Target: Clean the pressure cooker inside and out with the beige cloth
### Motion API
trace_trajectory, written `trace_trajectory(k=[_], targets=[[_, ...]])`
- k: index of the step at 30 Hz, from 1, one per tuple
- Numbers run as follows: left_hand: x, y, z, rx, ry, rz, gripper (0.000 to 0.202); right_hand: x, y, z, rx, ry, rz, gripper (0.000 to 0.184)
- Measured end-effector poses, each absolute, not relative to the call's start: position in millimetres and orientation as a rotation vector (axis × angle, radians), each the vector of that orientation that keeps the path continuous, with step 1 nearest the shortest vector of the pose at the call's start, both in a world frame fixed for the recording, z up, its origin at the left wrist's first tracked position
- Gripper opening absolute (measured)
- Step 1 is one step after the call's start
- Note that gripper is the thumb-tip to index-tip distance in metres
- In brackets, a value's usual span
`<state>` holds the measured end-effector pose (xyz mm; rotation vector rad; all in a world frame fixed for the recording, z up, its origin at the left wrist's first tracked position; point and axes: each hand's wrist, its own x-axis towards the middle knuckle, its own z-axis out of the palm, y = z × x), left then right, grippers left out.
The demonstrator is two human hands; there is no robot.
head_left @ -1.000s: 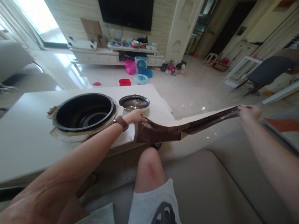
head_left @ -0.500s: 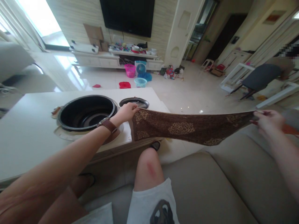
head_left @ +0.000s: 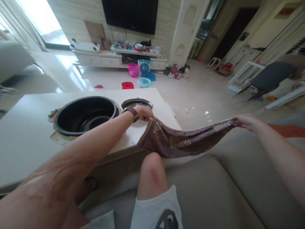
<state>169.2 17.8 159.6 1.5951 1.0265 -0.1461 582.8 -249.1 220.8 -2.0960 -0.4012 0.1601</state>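
A brown towel (head_left: 183, 141) with a gold pattern hangs stretched between my two hands, sagging in the middle above my knee. My left hand (head_left: 144, 113), with a brown watch at the wrist, is closed on the towel's left end over the right edge of the white table (head_left: 26, 140). Out to the right, above the beige sofa (head_left: 214, 190), my right hand (head_left: 246, 121) pinches the other end. A large black pot (head_left: 85, 115) sits on the table just left of my left arm. Its glass lid (head_left: 135, 103) lies flat behind my left hand.
Beyond the table is glossy tiled floor with pink, red and blue baskets (head_left: 137, 76) near a white TV cabinet (head_left: 114, 57). A dark chair (head_left: 269, 76) stands at the right. An orange cushion (head_left: 286, 129) lies on the sofa behind my right hand.
The towel was spread flat and taut half a second ago; now it is slacker, twisted and drooping. Both hands have come a little lower and my right hand has moved inward.
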Motion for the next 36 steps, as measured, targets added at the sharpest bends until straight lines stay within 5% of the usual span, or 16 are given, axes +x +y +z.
trace_trajectory(k=[6,12,26,36], targets=[[200.5,-20.2,151.5,1.203,0.792,-0.061,0.008,523.4,-216.9,208.8,-2.087,-0.426,0.452,0.025],[222.4,-76.2,155.0,0.861,0.632,0.113,0.023,400.3,-201.4,172.7,-1.735,-0.697,0.491,0.021],[220.0,-95.9,166.3,0.791,0.775,0.399,0.031,326.6,-206.8,145.9,-1.679,-1.323,-0.129,0.015],[214.4,-92.8,170.9,0.719,0.750,0.343,0.026,322.1,-210.0,123.1,-1.620,-1.429,-0.182,0.026]])
